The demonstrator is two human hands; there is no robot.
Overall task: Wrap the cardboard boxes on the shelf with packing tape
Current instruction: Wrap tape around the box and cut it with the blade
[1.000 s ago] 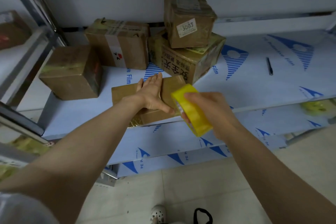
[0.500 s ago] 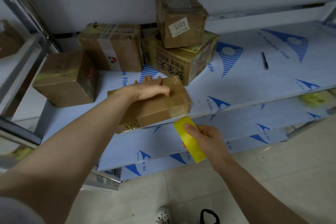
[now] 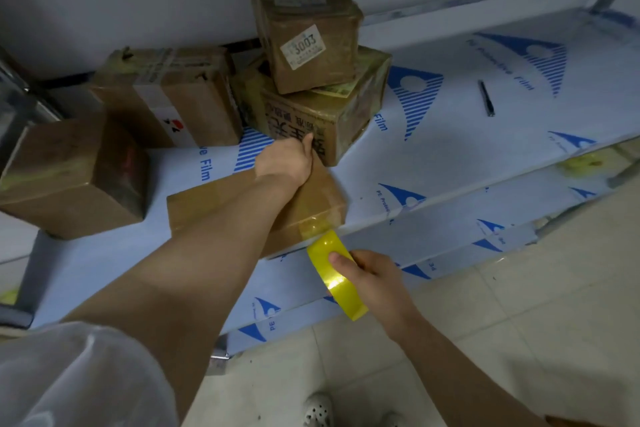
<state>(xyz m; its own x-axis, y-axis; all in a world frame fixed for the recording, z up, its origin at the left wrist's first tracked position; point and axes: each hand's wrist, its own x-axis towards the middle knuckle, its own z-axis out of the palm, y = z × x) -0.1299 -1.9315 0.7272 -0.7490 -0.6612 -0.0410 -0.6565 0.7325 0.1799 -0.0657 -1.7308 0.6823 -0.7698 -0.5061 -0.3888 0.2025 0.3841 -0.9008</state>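
A flat cardboard box [image 3: 207, 204] lies at the front edge of the shelf [image 3: 450, 163], its right end poking past the edge. My left hand [image 3: 285, 161] rests over the box's far right end, fingers curled down behind it and hidden. My right hand [image 3: 369, 279] grips a yellow roll of packing tape [image 3: 337, 276] below the shelf edge. A strip of tape [image 3: 315, 226] runs from the roll up onto the box's near right corner.
Several taped boxes stand behind: one at the left [image 3: 74, 173], one at the back [image 3: 169, 97], a printed one [image 3: 329, 114] with a smaller labelled box [image 3: 304, 28] on top. A pen [image 3: 486, 102] lies at the right. A lower shelf [image 3: 450, 246] and tiled floor lie below.
My right hand carried the tape roll from above the box down past the shelf edge, drawing tape over the box's right end. My left hand slid from flat on top to the far right end.
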